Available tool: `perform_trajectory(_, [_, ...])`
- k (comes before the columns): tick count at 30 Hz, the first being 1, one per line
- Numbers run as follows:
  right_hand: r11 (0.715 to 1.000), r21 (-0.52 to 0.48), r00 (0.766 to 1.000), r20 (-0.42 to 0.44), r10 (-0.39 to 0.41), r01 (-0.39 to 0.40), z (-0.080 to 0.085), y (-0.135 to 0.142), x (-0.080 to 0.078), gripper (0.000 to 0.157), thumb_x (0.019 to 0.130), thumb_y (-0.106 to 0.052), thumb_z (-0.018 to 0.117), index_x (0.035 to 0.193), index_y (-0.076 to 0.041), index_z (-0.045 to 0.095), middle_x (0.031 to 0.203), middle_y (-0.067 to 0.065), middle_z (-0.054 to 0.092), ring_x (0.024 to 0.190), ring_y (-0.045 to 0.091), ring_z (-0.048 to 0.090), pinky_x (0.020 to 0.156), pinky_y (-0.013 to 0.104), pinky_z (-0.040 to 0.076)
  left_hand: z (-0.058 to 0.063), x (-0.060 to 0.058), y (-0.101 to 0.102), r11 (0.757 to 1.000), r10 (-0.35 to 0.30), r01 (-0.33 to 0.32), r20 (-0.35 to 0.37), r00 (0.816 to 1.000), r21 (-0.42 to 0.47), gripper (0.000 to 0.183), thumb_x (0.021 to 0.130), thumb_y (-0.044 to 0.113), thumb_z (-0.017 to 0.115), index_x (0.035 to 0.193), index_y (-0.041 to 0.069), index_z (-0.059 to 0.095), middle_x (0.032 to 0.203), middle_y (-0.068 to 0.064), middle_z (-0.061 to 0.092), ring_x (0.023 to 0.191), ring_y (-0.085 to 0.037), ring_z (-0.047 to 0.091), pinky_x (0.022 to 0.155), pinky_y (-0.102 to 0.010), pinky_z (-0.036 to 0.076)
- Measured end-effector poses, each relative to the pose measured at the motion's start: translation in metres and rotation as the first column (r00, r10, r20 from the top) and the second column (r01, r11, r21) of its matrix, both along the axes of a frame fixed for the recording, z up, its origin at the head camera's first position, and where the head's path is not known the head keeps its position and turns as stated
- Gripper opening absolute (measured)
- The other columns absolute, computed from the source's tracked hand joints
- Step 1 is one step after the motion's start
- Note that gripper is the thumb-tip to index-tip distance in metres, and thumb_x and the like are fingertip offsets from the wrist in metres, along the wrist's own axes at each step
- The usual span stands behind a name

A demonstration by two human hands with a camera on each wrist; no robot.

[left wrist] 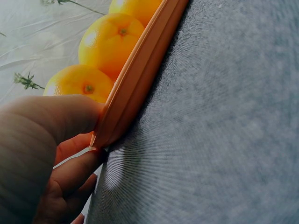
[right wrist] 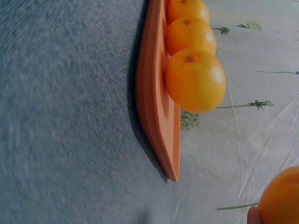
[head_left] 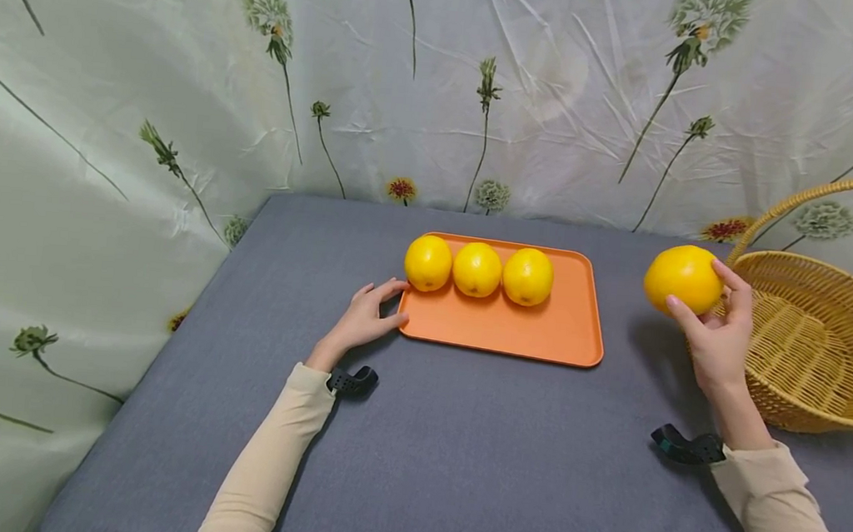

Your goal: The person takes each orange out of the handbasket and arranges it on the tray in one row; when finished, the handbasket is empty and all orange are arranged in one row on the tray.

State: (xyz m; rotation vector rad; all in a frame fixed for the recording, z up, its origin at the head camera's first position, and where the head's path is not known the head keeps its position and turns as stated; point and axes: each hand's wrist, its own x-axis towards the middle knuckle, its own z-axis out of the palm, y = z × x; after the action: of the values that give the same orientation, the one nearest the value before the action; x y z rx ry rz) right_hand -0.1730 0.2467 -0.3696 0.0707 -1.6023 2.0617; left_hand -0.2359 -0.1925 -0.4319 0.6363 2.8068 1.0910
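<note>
Three oranges (head_left: 477, 269) sit in a row along the back left of an orange rectangular tray (head_left: 467, 326). At the tray's left end my left hand (head_left: 365, 320) holds the rim between thumb and fingers; in the left wrist view the thumb (left wrist: 79, 114) lies against the rim, with the fingers on the other side. My right hand (head_left: 723, 346) grips another orange (head_left: 681, 278) above the table, between the tray and a wicker basket. Only part of that held orange (right wrist: 284, 198) and one fingertip show in the right wrist view.
The wicker basket (head_left: 799, 400) with its tall arched handle (head_left: 816, 192) stands at the far right. A grey-blue cloth (head_left: 488, 438) covers the table. Behind and to the left hangs a pale curtain (head_left: 406, 139) printed with dandelions.
</note>
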Motion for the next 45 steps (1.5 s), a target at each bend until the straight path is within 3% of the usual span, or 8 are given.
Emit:
perform_trajectory(12, [0.977, 0.190, 0.995, 0.050, 0.090, -0.098, -0.014, -0.007, -0.010, 0.074, 0.072, 0.024, 0.060, 0.136, -0.011, 0.043, 0.129, -0.002, 0.038, 0.103, 0.007, 0.052, 0.076, 0.008, 0.050, 0.002, 0.001, 0.001, 1.000, 0.001, -0.001, -0.002, 1.000, -0.003, 0.057, 0.088, 0.026, 0.063, 0.136, 0.002, 0.045, 0.141, -0.017, 0.049, 0.141, -0.031, 0.033, 0.117, -0.055, 0.011])
perform_trajectory(18, [0.965, 0.228, 0.990, 0.083, 0.115, -0.131, -0.022, -0.010, -0.015, 0.072, 0.074, 0.016, 0.066, 0.136, -0.012, 0.042, 0.127, -0.005, 0.039, 0.100, 0.005, 0.053, 0.075, 0.007, 0.050, 0.000, 0.001, 0.000, 1.000, 0.003, -0.003, 0.001, 1.000, -0.008, 0.056, 0.088, 0.026, 0.063, 0.136, 0.002, 0.045, 0.141, -0.017, 0.049, 0.141, -0.032, 0.032, 0.117, -0.056, 0.010])
perform_trajectory(22, [0.926, 0.360, 0.987, 0.148, 0.065, -0.115, -0.024, -0.012, -0.019, 0.070, 0.077, 0.008, 0.068, 0.137, -0.016, 0.043, 0.124, -0.011, 0.041, 0.096, 0.002, 0.053, 0.071, 0.005, 0.049, -0.001, 0.001, 0.000, 1.000, 0.003, -0.003, -0.011, 1.000, -0.004, 0.057, 0.088, 0.026, 0.063, 0.136, 0.001, 0.046, 0.141, -0.017, 0.049, 0.141, -0.033, 0.033, 0.117, -0.056, 0.011])
perform_trajectory(25, [0.873, 0.477, 0.982, 0.186, 0.013, -0.102, -0.025, -0.015, -0.021, 0.070, 0.079, 0.004, 0.068, 0.140, -0.018, 0.040, 0.123, -0.018, 0.040, 0.096, -0.001, 0.051, 0.070, 0.004, 0.047, -0.001, 0.001, 0.000, 1.000, 0.004, -0.004, -0.014, 1.000, 0.000, 0.057, 0.088, 0.026, 0.063, 0.136, 0.001, 0.046, 0.140, -0.017, 0.049, 0.141, -0.032, 0.033, 0.117, -0.056, 0.011])
perform_trajectory(31, [0.821, 0.562, 0.976, 0.214, -0.032, -0.097, -0.028, -0.020, -0.028, 0.071, 0.080, 0.000, 0.068, 0.142, -0.014, 0.036, 0.122, -0.022, 0.036, 0.096, -0.004, 0.049, 0.071, 0.002, 0.045, -0.001, 0.001, 0.000, 1.000, 0.004, -0.003, -0.011, 1.000, 0.006, 0.056, 0.087, 0.024, 0.064, 0.135, 0.002, 0.046, 0.140, -0.017, 0.050, 0.141, -0.032, 0.033, 0.117, -0.056, 0.011])
perform_trajectory(38, [0.789, 0.601, 0.966, 0.254, -0.037, -0.128, -0.034, -0.022, -0.038, 0.073, 0.080, -0.007, 0.071, 0.143, -0.012, 0.034, 0.123, -0.016, 0.037, 0.093, -0.005, 0.049, 0.075, 0.002, 0.041, 0.001, 0.001, 0.000, 1.000, 0.008, -0.008, 0.003, 1.000, 0.009, 0.056, 0.088, 0.025, 0.063, 0.136, 0.003, 0.046, 0.141, -0.017, 0.049, 0.141, -0.032, 0.032, 0.117, -0.055, 0.010])
perform_trajectory(42, [0.779, 0.611, 0.964, 0.264, -0.036, -0.139, -0.035, -0.026, -0.040, 0.072, 0.081, -0.009, 0.071, 0.142, -0.010, 0.033, 0.130, 0.000, 0.040, 0.094, -0.005, 0.048, 0.075, 0.002, 0.041, 0.001, 0.001, 0.000, 1.000, 0.008, -0.008, 0.003, 1.000, 0.003, 0.056, 0.088, 0.026, 0.063, 0.136, 0.003, 0.046, 0.141, -0.017, 0.049, 0.141, -0.032, 0.032, 0.117, -0.055, 0.010])
perform_trajectory(45, [0.752, 0.641, 0.960, 0.278, -0.039, -0.156, -0.035, -0.028, -0.041, 0.072, 0.082, -0.014, 0.071, 0.142, -0.010, 0.033, 0.136, 0.012, 0.038, 0.093, -0.004, 0.047, 0.076, 0.003, 0.039, 0.000, 0.001, 0.000, 1.000, 0.012, -0.012, 0.005, 1.000, 0.003, 0.056, 0.088, 0.026, 0.063, 0.135, 0.003, 0.046, 0.142, -0.016, 0.049, 0.142, -0.031, 0.032, 0.118, -0.055, 0.010])
